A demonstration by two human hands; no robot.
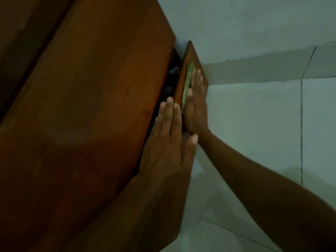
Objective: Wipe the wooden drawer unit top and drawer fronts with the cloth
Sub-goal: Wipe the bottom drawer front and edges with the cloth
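The wooden drawer unit's reddish-brown top [87, 110] fills the left of the head view, seen from above. A drawer front [192, 57] stands slightly pulled out along its right edge, with a dark gap behind it. A pale green cloth [188, 80] lies flat against the drawer front. My right hand [196, 102] presses the cloth onto the drawer front with straight fingers. My left hand [169, 135] lies flat with straight fingers over the drawer's top edge, its thumb on the front side.
Pale floor tiles [263, 133] spread to the right of the unit, and a light wall [236, 24] rises behind it. Dark items [172, 77] show dimly inside the drawer gap.
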